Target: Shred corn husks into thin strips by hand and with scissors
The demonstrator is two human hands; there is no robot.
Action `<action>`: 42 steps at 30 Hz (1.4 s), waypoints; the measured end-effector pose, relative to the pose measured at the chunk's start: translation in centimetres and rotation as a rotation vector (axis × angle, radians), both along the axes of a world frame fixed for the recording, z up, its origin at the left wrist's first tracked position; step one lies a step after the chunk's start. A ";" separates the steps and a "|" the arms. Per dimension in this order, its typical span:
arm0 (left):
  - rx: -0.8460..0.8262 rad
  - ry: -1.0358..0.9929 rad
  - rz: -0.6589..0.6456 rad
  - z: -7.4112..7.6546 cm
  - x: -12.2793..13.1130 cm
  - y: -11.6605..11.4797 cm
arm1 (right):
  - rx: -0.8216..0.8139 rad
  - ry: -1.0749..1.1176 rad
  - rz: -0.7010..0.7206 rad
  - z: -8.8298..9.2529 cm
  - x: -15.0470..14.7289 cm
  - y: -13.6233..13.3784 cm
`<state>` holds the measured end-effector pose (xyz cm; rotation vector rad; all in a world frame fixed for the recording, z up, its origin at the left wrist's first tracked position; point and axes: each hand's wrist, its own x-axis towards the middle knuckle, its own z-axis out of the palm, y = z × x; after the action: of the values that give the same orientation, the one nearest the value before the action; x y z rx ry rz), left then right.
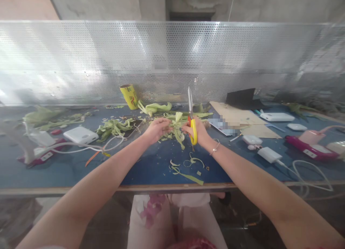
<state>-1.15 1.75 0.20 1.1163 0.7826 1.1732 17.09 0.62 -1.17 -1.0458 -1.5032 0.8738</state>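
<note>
My left hand (157, 129) is closed on a strip of pale green leaf (178, 128), held above the blue table (151, 166). My right hand (196, 131) grips yellow-handled scissors (192, 125), whose blades point straight up, close together. The two hands almost meet over the leaf. Cut green strips and curls (188, 168) lie on the table just in front of my hands.
More green leaves (155, 107) lie at the back beside a yellow cup (129, 96). A white box (81, 134) with cables sits left. Cardboard (242, 120), white chargers (269, 155) and a pink device (309, 148) sit right. A perforated metal screen (172, 62) walls the far edge.
</note>
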 end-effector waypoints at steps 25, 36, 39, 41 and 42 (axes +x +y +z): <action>-0.003 0.092 -0.323 -1.0 1.4 -1.2 | -0.180 0.767 0.221 0.0 -0.8 0.4; -0.041 0.061 -0.282 0.1 1.5 -2.1 | -0.125 0.671 0.199 0.3 0.1 0.4; -0.018 0.124 -0.332 0.4 1.3 -2.4 | -0.126 0.680 0.185 0.7 0.1 0.1; -0.003 0.189 -0.335 0.5 1.3 -2.4 | -0.135 0.699 0.171 0.9 0.1 0.0; 0.006 0.223 -0.323 0.6 1.2 -2.5 | -0.142 0.708 0.164 1.0 0.2 -0.1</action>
<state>0.10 -0.70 0.77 1.3379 0.7342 0.7908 17.26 0.54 -0.15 -0.6085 -0.9391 1.3138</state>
